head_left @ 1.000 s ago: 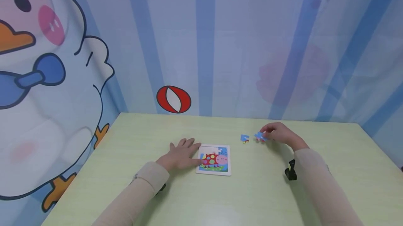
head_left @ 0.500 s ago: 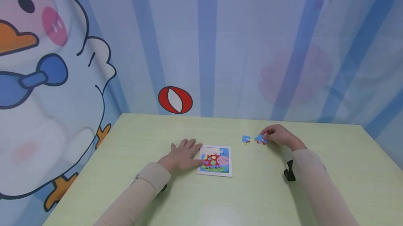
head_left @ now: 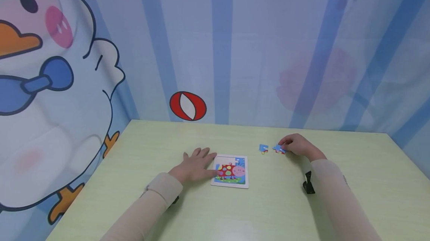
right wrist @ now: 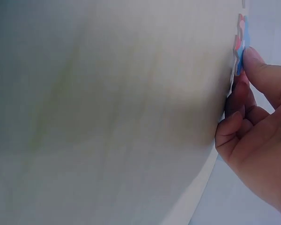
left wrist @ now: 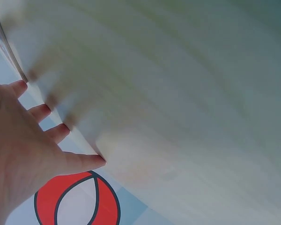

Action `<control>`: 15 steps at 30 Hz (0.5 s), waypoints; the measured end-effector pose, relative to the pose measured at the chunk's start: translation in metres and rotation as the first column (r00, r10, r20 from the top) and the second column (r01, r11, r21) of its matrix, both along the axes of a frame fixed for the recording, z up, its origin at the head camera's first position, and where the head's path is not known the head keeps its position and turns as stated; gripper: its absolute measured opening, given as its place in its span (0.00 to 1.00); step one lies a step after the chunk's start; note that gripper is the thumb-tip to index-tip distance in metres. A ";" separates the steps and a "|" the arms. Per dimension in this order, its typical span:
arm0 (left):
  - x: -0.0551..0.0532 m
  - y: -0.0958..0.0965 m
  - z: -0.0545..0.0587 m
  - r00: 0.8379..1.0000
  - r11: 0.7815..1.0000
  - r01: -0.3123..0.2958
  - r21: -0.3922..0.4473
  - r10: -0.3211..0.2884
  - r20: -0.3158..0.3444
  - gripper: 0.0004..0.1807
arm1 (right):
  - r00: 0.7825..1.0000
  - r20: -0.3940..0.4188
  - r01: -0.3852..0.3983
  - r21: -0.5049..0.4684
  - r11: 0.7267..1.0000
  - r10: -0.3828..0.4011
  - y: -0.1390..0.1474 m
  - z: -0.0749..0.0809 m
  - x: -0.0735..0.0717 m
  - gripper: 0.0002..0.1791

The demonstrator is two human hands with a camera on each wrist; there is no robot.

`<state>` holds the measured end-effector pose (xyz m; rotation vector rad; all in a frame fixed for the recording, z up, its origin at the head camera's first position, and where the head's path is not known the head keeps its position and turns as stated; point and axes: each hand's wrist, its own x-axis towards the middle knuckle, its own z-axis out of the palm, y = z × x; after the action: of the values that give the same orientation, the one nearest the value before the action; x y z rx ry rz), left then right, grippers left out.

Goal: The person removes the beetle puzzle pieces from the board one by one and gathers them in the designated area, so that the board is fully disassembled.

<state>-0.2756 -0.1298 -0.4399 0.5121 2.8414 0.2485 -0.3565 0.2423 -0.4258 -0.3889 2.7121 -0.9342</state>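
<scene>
A small square jigsaw puzzle in a white tray (head_left: 225, 160) lies mid-table, showing a pink pig face and a red spotted body. Its upper left part is bare white. My left hand (head_left: 194, 167) lies with fingers spread at the tray's left side, thumb over the picture. In the left wrist view those fingers (left wrist: 61, 133) are straight against the tabletop. Farther right, my right hand (head_left: 298, 147) pinches a blue and red puzzle piece (head_left: 278, 149). The right wrist view has the thumb on that piece (right wrist: 240, 51), other fingers curled beneath.
A second loose blue puzzle piece (head_left: 263, 149) lies just left of the pinched one. The pale table (head_left: 201, 215) ends at a striped blue backdrop (head_left: 248, 65) with a printed duck (head_left: 60, 132) on the left.
The right hand has shifted very slightly and the pinched piece has turned a little, lying flatter. The left hand keeps its place on the tray. The head view has drifted slightly.
</scene>
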 end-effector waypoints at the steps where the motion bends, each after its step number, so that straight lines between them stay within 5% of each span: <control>1: 0.000 0.000 0.000 1.000 1.000 0.001 -0.001 -0.001 -0.001 0.41 | 1.000 -0.002 0.001 0.003 1.000 -0.001 0.000 0.000 0.000 0.13; 15: 0.001 0.001 0.001 1.000 1.000 -0.002 -0.002 0.002 0.005 0.41 | 1.000 -0.014 0.005 0.023 1.000 -0.005 0.000 0.000 0.002 0.13</control>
<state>-0.2741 -0.1289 -0.4384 0.5080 2.8367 0.2468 -0.3549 0.2426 -0.4260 -0.3856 2.7355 -0.9042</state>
